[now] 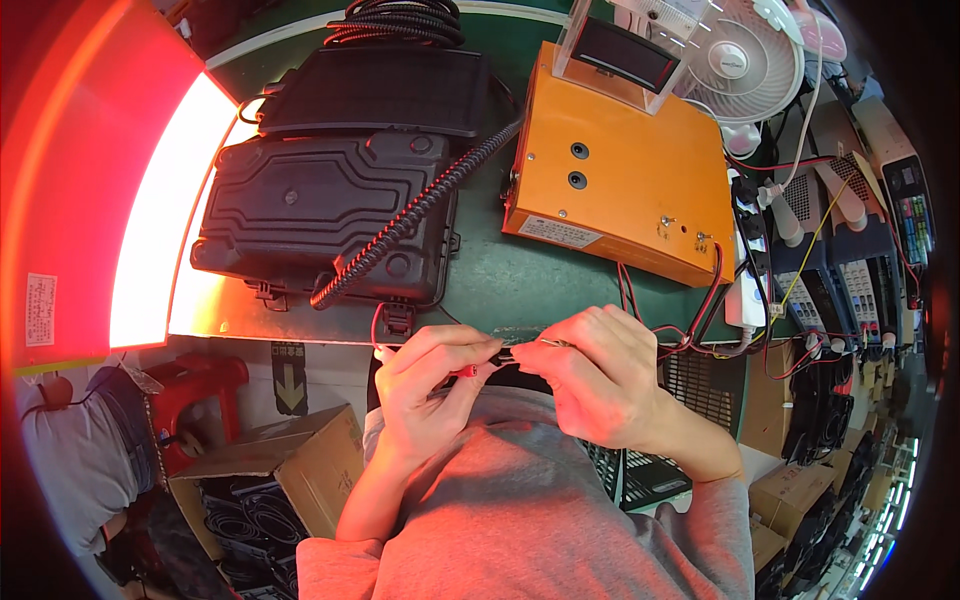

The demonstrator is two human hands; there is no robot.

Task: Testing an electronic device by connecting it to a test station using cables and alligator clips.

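Just beyond my body, at the front edge of the green bench (470,290), my left hand (432,390) is closed on a thin cable end, with a small red connector (466,371) showing between its fingers. My right hand (600,375) is pinched beside it on the same cable end, with a small metal piece (552,342) at its fingertips, too small to make out. A short dark section of cable (508,357) shows between the two hands. Behind them lies a black hard case (310,210), with a black coiled cable (420,200) across it.
An orange box (620,180) with switches stands at back right, beside a white fan (730,60) and bench instruments (860,280). A red glowing panel (100,170) is at left. Cardboard boxes (310,470), a red stool (200,400) and another person's grey clothing (70,470) are below.
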